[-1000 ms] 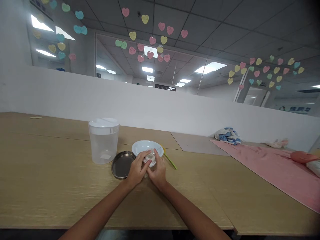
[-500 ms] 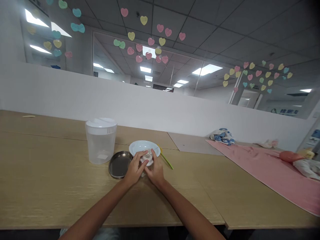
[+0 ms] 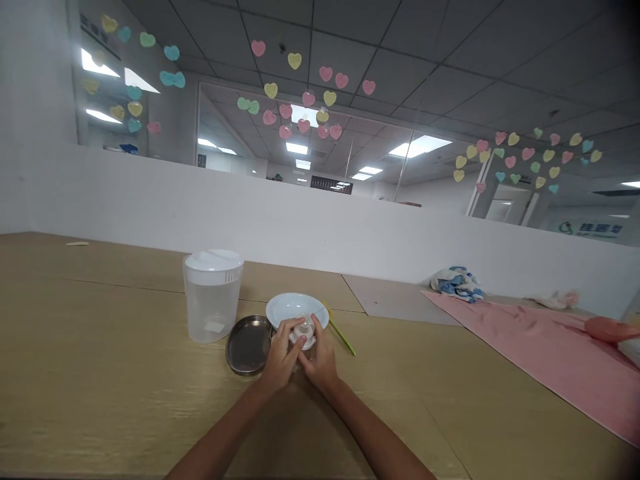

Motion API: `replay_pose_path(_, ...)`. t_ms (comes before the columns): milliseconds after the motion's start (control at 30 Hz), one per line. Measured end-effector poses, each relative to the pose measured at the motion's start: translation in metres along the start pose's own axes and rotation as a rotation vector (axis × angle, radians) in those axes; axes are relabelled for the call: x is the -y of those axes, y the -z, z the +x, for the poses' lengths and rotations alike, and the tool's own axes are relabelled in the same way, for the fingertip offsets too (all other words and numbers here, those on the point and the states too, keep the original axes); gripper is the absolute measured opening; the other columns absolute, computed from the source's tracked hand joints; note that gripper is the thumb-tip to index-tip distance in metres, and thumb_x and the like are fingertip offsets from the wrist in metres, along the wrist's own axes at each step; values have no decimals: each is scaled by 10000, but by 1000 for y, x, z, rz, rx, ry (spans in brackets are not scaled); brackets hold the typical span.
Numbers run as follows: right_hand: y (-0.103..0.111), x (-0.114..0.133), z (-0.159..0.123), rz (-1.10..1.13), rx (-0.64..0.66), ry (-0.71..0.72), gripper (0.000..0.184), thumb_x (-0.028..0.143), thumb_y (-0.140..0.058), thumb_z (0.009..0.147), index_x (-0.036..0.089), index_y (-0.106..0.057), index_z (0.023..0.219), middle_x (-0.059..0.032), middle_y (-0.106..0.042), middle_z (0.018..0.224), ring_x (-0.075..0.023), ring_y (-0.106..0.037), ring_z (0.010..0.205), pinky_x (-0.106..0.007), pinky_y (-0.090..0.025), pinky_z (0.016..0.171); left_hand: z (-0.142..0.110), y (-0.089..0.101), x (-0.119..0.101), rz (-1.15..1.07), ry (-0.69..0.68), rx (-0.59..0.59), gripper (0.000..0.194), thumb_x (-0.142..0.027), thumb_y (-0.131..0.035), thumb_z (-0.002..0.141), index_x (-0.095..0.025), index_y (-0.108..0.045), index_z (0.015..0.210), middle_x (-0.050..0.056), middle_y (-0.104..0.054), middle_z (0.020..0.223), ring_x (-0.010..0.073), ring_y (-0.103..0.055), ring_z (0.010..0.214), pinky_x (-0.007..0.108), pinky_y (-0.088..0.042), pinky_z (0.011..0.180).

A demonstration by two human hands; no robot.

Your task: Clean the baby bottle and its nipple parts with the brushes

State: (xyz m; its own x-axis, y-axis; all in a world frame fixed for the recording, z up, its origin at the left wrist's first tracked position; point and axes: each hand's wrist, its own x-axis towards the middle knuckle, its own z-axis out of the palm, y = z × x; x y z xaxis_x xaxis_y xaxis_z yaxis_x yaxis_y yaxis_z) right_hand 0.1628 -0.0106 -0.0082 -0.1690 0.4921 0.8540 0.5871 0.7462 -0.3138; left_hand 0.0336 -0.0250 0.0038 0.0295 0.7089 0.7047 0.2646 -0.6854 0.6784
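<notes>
Between my two hands is a baby bottle nipple (image 3: 305, 329), clear and domed, in a white ring. My left hand (image 3: 281, 357) grips its left side, thumb across the front of the ring. On the other side, my right hand (image 3: 321, 359) has its fingers closed round the ring. My palms hide what lies beneath it. Just behind is a white bowl (image 3: 286, 305), partly covered by my fingers. A round metal tray (image 3: 248, 347) lies close to my left hand. To the right of the bowl rests a thin green stick (image 3: 344, 338) with a yellow end.
A translucent lidded bucket (image 3: 212, 303) stands behind the tray on the wooden table (image 3: 125, 373). Over to the right are a pink cloth (image 3: 530, 360), a crumpled blue and white cloth (image 3: 456, 283) and part of a doll (image 3: 607, 329). A white wall (image 3: 320, 230) runs along the back.
The whole view has shifted, so things sit lower and slightly further right in it. Both hands stay on the nipple, with only a slight change in finger position.
</notes>
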Motion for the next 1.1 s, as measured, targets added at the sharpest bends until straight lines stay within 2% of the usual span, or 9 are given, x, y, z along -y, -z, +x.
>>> replay_pose_path(200,-2,2,-1,7,5,-45,609,303,-513,815,145,-314,1369,-134,-598,1172,-221,-602,1014,-317,-509,803,0,-3,2,31,-21,-20,300,-344,-428,894,-219,-490,1160,65,-568,1119,212,-532,1060,357,-422,914)
replay_pose_path(367,-1,2,0,40,9,-53,603,316,-482,831,133,-297,1376,-146,-565,1218,-228,-584,1039,-339,-486,845,1,-9,7,81,-115,-68,304,-309,-417,895,-195,-475,1171,82,-546,1100,195,-530,1043,341,-434,884)
replay_pose_path(500,5,-4,0,176,30,22,537,340,-386,870,154,-314,1369,-125,-504,1293,-236,-518,1134,-377,-437,923,0,-10,13,123,-201,-74,333,-287,-415,891,-194,-454,1208,95,-542,1125,202,-521,1074,363,-425,911)
replay_pose_path(567,7,-8,0,259,31,27,521,365,-357,879,161,-333,1358,-114,-530,1256,-235,-541,1089,-382,-447,901,-1,-8,16,139,-209,-39,373,-295,-432,883,-200,-429,1244,99,-539,1174,206,-512,1106,364,-421,927)
replay_pose_path(700,7,-10,2,342,-4,-86,550,400,-353,889,153,-291,1377,-88,-624,1050,-206,-599,922,-356,-479,822,-3,-6,19,243,-172,32,513,-340,-503,843,-214,-354,1317,103,-505,1283,221,-493,1163,371,-405,965)
replay_pose_path(767,7,-9,5,319,-14,-106,534,416,-397,872,157,-363,1338,-90,-625,1038,-208,-595,915,-354,-478,821,-3,-6,19,303,-146,28,623,-363,-551,802,-206,-304,1352,114,-504,1291,239,-502,1156,383,-410,958)
replay_pose_path(867,5,-6,8,257,-25,-116,509,402,-533,801,158,-481,1244,-105,-609,1080,-218,-581,935,-360,-470,841,-3,-6,18,365,-88,-21,785,-372,-621,729,-176,-238,1386,125,-582,1182,258,-563,1053,406,-429,912)
replay_pose_path(933,5,-4,11,254,-38,-165,499,375,-584,765,156,-513,1207,-104,-619,1056,-214,-585,911,-357,-473,833,-2,-6,18,389,-71,-28,781,-372,-642,703,-165,-282,1364,124,-611,1129,263,-578,1007,421,-425,905)
replay_pose_path(1100,4,0,15,391,3,-313,400,380,-604,753,145,-604,1077,-88,-653,967,-211,-597,858,-355,-480,800,-1,-7,18,380,-86,-12,624,-343,-597,744,-156,-386,1301,132,-589,1165,263,-546,1065,414,-421,915)
